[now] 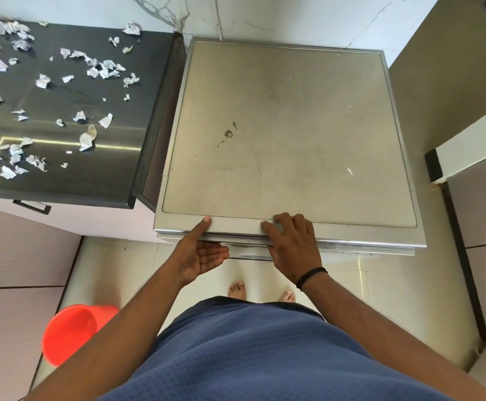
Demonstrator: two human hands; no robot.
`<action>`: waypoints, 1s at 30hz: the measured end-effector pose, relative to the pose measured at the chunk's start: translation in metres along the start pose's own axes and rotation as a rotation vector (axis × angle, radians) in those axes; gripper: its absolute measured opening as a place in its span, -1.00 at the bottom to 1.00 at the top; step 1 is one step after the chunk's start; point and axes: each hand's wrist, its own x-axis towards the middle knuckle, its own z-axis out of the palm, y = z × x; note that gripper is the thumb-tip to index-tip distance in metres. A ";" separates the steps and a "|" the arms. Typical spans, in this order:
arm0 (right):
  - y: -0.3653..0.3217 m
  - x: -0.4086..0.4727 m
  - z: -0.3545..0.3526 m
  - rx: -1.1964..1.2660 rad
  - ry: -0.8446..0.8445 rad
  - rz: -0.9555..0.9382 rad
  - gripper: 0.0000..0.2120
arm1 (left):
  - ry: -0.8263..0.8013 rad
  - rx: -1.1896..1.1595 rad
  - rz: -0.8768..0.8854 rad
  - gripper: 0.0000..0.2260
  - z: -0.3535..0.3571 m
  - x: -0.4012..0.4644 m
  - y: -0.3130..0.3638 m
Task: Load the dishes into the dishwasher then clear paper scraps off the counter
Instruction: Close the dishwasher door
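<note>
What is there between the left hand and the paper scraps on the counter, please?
In the head view, between the left hand and the paper scraps lie bare dark counter, its edge, and the dishwasher front corner.

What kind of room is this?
Most likely a kitchen at home. There is a dark counter strewn with paper scraps, and next to it a steel dishwasher with both hands at its front edge. An orange bucket stands on the tiled floor.
</note>
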 end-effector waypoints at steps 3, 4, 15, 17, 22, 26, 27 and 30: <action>0.000 0.002 0.000 -0.001 -0.001 -0.015 -0.55 | -0.005 0.005 0.017 -0.28 0.000 0.000 -0.001; 0.000 0.002 0.000 -0.007 -0.002 -0.018 -0.56 | -0.005 0.007 0.023 -0.28 0.000 0.000 -0.001; -0.003 0.007 -0.003 -0.090 0.008 -0.027 -0.38 | -0.015 0.021 0.077 -0.36 0.003 -0.003 -0.002; -0.003 0.008 -0.001 -0.094 0.014 -0.028 -0.41 | -0.020 0.030 0.087 -0.35 0.003 -0.002 -0.002; -0.003 0.009 0.001 -0.104 0.024 -0.035 -0.42 | -0.024 0.054 0.096 -0.35 0.002 -0.001 -0.002; -0.001 0.009 0.002 -0.123 0.023 -0.057 -0.41 | -0.022 0.070 0.109 -0.35 0.002 0.000 -0.002; 0.000 0.009 0.002 -0.128 0.021 -0.059 -0.41 | -0.023 0.077 0.111 -0.35 0.002 0.000 -0.002; 0.000 0.009 0.002 -0.133 0.013 -0.060 -0.39 | -0.024 0.105 0.117 -0.36 0.001 0.000 -0.002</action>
